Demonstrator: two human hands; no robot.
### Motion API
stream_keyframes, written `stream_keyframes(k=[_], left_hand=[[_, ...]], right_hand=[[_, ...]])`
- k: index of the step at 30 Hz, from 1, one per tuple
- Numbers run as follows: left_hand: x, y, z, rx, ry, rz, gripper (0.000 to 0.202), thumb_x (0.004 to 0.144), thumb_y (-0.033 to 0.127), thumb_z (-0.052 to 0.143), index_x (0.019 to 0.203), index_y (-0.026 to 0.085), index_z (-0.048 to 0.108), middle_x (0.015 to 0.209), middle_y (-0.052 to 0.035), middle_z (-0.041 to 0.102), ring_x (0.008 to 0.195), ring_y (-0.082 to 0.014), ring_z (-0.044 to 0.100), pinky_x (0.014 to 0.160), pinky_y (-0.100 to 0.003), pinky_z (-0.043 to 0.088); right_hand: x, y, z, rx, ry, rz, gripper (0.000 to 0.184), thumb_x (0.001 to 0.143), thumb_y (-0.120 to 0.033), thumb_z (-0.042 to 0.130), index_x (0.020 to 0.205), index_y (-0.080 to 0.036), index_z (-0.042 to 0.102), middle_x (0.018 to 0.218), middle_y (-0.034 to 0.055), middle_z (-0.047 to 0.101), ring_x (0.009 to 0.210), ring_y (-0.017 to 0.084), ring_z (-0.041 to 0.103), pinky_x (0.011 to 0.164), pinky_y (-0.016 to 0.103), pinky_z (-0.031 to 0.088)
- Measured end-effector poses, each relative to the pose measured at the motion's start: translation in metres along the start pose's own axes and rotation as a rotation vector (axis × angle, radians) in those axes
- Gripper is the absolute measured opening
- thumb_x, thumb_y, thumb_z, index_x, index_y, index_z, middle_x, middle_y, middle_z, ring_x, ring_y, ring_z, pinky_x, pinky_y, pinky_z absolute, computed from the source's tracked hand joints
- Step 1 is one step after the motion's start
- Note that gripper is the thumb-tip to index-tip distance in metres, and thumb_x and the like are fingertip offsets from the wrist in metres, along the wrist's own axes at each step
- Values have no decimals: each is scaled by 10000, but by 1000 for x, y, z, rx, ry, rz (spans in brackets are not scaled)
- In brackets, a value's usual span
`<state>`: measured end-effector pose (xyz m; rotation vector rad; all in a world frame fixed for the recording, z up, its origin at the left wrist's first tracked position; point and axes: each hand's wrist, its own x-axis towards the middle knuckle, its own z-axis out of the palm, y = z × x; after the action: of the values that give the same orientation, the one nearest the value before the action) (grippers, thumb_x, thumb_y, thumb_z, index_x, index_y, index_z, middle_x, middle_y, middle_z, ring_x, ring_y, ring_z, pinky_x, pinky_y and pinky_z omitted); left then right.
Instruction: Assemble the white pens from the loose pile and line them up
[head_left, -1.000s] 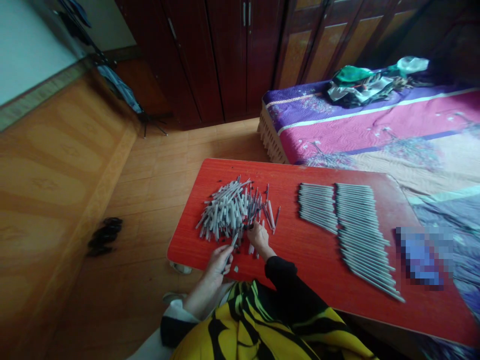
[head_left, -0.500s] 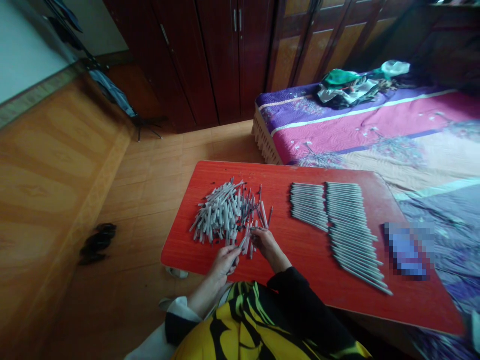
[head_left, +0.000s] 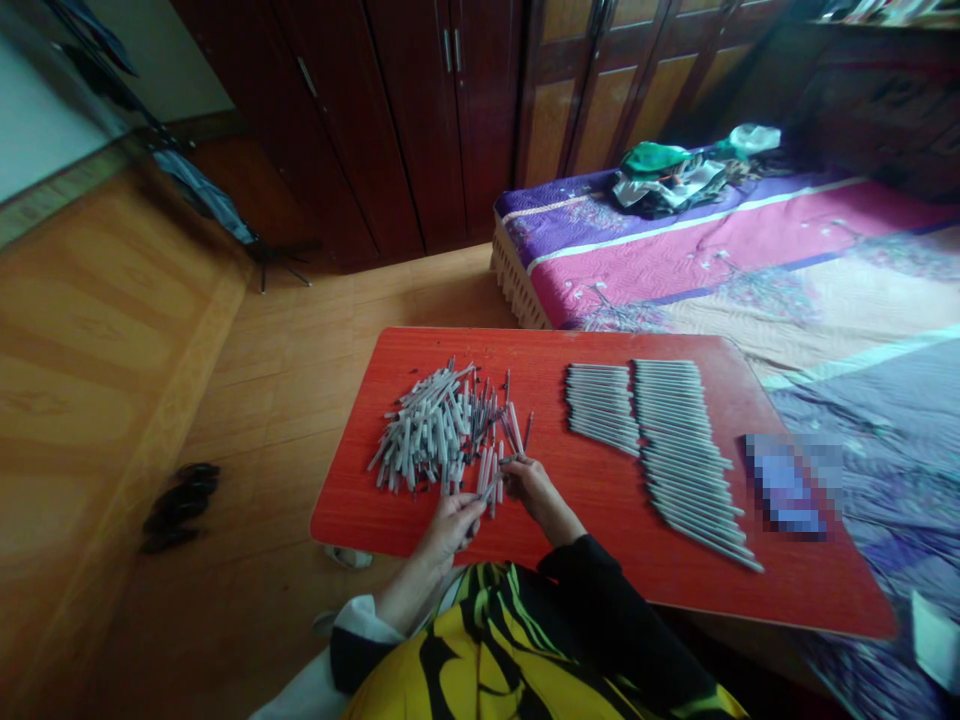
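A loose heap of white pen barrels [head_left: 427, 438] lies on the red table [head_left: 600, 530], with dark-tipped thin refills [head_left: 491, 415] at its right side. My left hand [head_left: 450, 530] is shut on a white pen barrel [head_left: 486, 488] at the heap's near edge. Close beside it, my right hand [head_left: 531, 490] has curled fingers among the pens; whether they grip one is too small to tell. Right of the heap, two blocks of pens [head_left: 679, 458] lie in neat parallel rows.
A pixelated object [head_left: 787, 485] lies near the table's right edge. A patterned bed [head_left: 675, 260] runs behind and right of the table, with crumpled cloth on it. Dark wooden wardrobes [head_left: 390, 120] stand behind, and dark footwear [head_left: 178, 522] lies on the floor at the left.
My view has swung, so the table sits further left and lower in the frame. Both hands remain at the heap's near edge, and the rows of pens look unchanged.
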<state>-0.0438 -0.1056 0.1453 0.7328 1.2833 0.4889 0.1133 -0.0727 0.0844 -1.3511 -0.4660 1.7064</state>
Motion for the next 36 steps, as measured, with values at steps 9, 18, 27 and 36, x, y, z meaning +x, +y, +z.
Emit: stream_keyframes(k=[9, 18, 27, 36], left_hand=[[-9, 7, 6, 149, -81, 83, 307, 700, 424, 587, 710, 119, 615, 427, 65, 396, 387, -58, 284, 413, -218, 153], [-21, -3, 10, 286, -232, 120, 306, 740, 414, 542, 618, 136, 584, 429, 53, 395, 397, -67, 277, 429, -228, 179], [-31, -3, 14, 397, -330, 159, 300, 758, 385, 486, 566, 156, 519, 454, 59, 328, 428, -71, 251, 434, -230, 165], [-4, 2, 24, 437, -283, 204, 301, 745, 398, 513, 618, 137, 594, 434, 46, 395, 420, -86, 325, 442, -222, 221]], right_hand=[[-27, -7, -12, -15, -168, 30, 230, 663, -329, 590, 805, -151, 558, 453, -59, 529, 307, 59, 410, 300, 169, 248], [-66, 0, -32, -70, -245, -12, 276, 707, -405, 626, 767, -170, 495, 513, -36, 568, 334, 67, 452, 313, 167, 302], [-83, 11, -34, -40, -237, 36, 237, 697, -371, 612, 752, -171, 497, 497, -42, 557, 325, 70, 447, 315, 176, 321], [-74, -21, -47, -622, 6, -297, 279, 743, -380, 555, 891, -150, 610, 761, 58, 626, 595, 144, 566, 503, 254, 442]])
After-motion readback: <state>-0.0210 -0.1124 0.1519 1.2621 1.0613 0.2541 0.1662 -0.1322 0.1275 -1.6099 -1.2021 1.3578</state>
